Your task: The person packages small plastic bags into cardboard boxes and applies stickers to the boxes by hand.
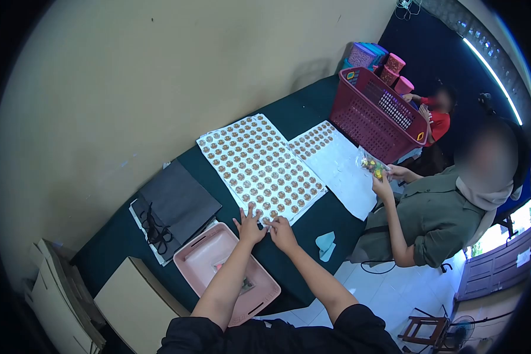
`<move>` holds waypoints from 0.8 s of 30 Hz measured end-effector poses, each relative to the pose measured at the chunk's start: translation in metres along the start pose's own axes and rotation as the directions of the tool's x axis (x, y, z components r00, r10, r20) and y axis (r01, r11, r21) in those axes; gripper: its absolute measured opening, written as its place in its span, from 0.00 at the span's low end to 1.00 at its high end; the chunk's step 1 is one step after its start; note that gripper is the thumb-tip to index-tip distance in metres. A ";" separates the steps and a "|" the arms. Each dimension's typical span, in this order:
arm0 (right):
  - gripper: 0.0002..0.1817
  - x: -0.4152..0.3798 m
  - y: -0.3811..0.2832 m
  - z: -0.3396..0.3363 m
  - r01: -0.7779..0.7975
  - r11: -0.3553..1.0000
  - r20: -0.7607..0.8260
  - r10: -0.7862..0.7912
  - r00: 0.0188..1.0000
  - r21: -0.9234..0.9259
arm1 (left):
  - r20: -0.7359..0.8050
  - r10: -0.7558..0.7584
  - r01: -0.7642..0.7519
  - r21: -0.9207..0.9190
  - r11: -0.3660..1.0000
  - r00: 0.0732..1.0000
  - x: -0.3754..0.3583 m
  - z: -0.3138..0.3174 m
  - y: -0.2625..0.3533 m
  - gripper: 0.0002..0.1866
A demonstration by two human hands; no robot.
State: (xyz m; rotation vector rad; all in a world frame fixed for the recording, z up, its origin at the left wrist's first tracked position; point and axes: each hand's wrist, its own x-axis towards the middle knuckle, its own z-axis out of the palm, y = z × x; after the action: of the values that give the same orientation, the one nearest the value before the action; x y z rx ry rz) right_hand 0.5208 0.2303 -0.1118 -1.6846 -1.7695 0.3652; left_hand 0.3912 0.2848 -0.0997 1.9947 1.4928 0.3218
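A large white sheet of round brown stickers [259,159] lies on the dark green table. My left hand [251,228] rests at its near corner, fingers spread and pressed on the paper. Beside it my right hand [283,235] has thumb and fingers pinched together at the sheet's near edge, close to the lowest stickers. Just below my left hand stands a pink plastic basket [189,259] with a few small items inside, partly hidden by my left forearm.
Behind the basket lie black paper bags [177,200]. A partly used sticker sheet [342,171] lies to the right, near a maroon crate [366,112]. A co-worker [436,212] holds a bag of sweets [371,165]. Blue paper [325,245] lies near the table edge; cardboard boxes [135,301] stand lower left.
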 end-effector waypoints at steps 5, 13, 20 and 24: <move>0.08 0.023 0.019 0.008 -0.358 0.875 0.009 0.376 0.926 0.326 | -0.118 -0.019 0.012 -0.056 0.998 0.993 0.005 0.017 -0.008 0.27; 0.08 0.037 0.033 0.002 -0.500 0.830 0.106 0.490 0.865 0.247 | -0.105 -0.084 0.084 0.000 0.996 0.991 0.004 0.009 0.005 0.26; 0.08 0.044 0.037 0.004 -0.486 0.865 0.101 0.476 0.873 0.122 | -0.090 -0.083 0.084 0.009 0.996 0.992 0.006 0.008 0.004 0.25; 0.07 0.047 0.034 0.002 -0.445 0.888 0.102 0.435 0.894 0.117 | -0.081 -0.076 0.076 -0.002 0.997 0.994 0.005 0.006 0.005 0.25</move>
State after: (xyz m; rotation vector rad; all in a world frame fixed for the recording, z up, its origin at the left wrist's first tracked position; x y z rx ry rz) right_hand 0.5479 0.2809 -0.1214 -1.9850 -1.3564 0.7416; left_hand 0.4002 0.2861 -0.1020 1.9407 1.6152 0.3744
